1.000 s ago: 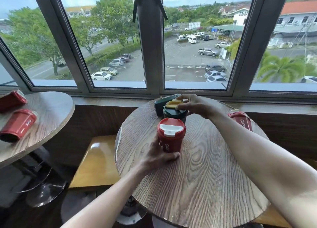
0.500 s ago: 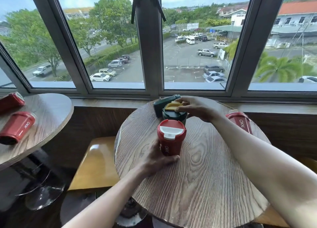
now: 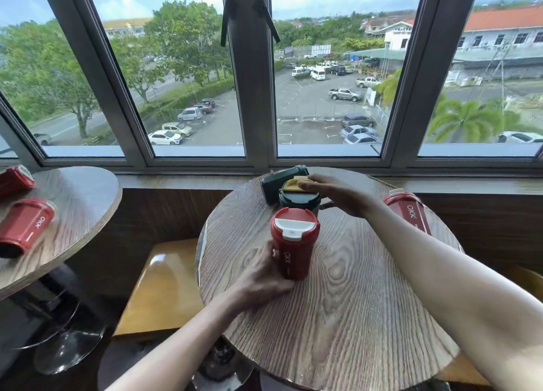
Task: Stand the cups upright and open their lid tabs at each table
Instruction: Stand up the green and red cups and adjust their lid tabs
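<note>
On the round table, a red cup stands upright near the middle, its white tab lying flat. The left hand wraps the cup's lower left side, thumb across the base. Behind it, toward the window edge, a green cup stands upright; the right hand reaches over it, fingertips pinching its yellow tab. A second green cup lies on its side just behind. Another red cup sits at the table's right edge, partly hidden by the right forearm. On the left table, two red cups lie on their sides near its left edge.
</note>
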Motion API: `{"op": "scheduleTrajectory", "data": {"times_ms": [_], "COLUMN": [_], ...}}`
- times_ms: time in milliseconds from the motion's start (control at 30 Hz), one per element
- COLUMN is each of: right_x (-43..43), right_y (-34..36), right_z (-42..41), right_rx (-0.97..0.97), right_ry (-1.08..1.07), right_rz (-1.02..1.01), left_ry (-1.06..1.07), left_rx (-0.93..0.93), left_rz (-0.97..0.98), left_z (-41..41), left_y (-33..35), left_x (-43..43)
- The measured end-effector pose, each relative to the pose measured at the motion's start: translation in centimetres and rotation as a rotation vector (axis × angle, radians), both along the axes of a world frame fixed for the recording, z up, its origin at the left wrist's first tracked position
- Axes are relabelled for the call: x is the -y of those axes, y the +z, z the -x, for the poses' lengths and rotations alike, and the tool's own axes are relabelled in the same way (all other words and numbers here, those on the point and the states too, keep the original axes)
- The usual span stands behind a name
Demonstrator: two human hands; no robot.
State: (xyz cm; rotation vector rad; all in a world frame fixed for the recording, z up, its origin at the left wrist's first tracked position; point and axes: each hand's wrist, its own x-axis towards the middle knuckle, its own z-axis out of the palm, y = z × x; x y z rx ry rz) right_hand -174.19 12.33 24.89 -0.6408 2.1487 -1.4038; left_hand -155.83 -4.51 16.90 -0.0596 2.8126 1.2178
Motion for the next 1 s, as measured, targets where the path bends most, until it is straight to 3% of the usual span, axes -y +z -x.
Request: {"op": "scheduleTrajectory", "data": {"times_ms": [100, 200, 333, 667, 867, 1000], "right_x": [-0.3, -0.7, -0.7, 2.4, 4.6, 5.0], "right_y": [-0.9, -1.4, -1.3, -0.9, -2.4, -2.7], "right_z": [0.0, 0.7, 2.7, 12.5, 16.4, 17.0], "right_rx": [0.034, -0.039, -0.115, -0.087, -0.258, -0.245], "right_ry": [-0.116, -0.283, -0.357, 0.066, 0.280, 0.345], "right_rz": [0.073, 0.111, 0.068, -0.258, -0.445, -0.420], "left_ry": [0.070, 0.269, 0.279, -0.127, -0.031, -0.018], "left_rx": [-0.106, -0.281, -0.368, 0.162, 0.201, 0.205], "left_rz": [0.028, -0.088, -0.150, -0.186, -0.350, -0.390], "left_z": [0.3, 2.0, 6.4, 14.4, 14.9, 15.1], "left_y": [0.7, 3.0, 7.9, 11.2, 9.6, 9.1], "left_x": [1.8, 3.2, 3.0, 2.8, 3.7, 3.8]}}
